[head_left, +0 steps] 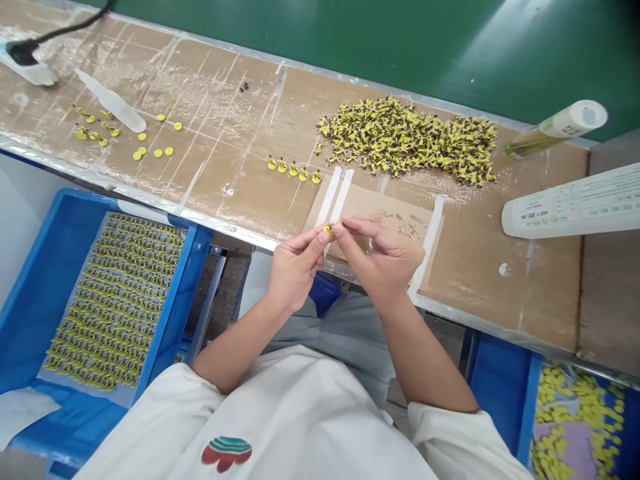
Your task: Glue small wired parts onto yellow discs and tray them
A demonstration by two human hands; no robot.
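My left hand (297, 267) pinches a small yellow piece (328, 230) between thumb and forefinger, over the front edge of the cardboard-covered table (240, 193). Fingertips of my right hand (383, 257) meet the same piece from the right, closed on it or on a tiny part I cannot make out. Behind my hands, several yellow figures on round bases (293, 169) stand in a short row. A large heap of small yellow and dark figures (407, 139) lies farther back to the right.
Loose yellow discs (159, 153) and a white glue bottle (113, 100) lie at left. Two bottles (575, 120) (565, 203) are at right. A blue crate (175, 293) of lined-up figures stands below left; another blue crate (533, 400) with yellow discs is below right.
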